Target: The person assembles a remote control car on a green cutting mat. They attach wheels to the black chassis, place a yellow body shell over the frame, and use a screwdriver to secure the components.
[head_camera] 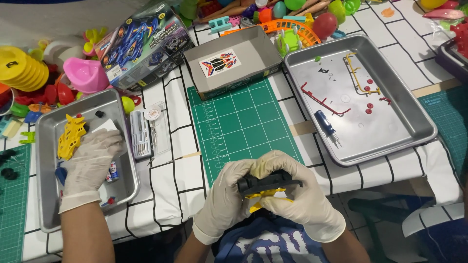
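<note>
Both my hands wear pale gloves and are held close together over the table's near edge. My left hand and my right hand both grip a black toy-car chassis, which has a yellow piece showing under it. The chassis sits just below the green cutting mat. At the left, another person's gloved hand reaches into a metal tray and rests beside a yellow car body.
A second metal tray at the right holds red and yellow part frames and a blue screwdriver. An open cardboard box with a sticker sheet, a model kit box, a small tool case and several plastic toys lie behind.
</note>
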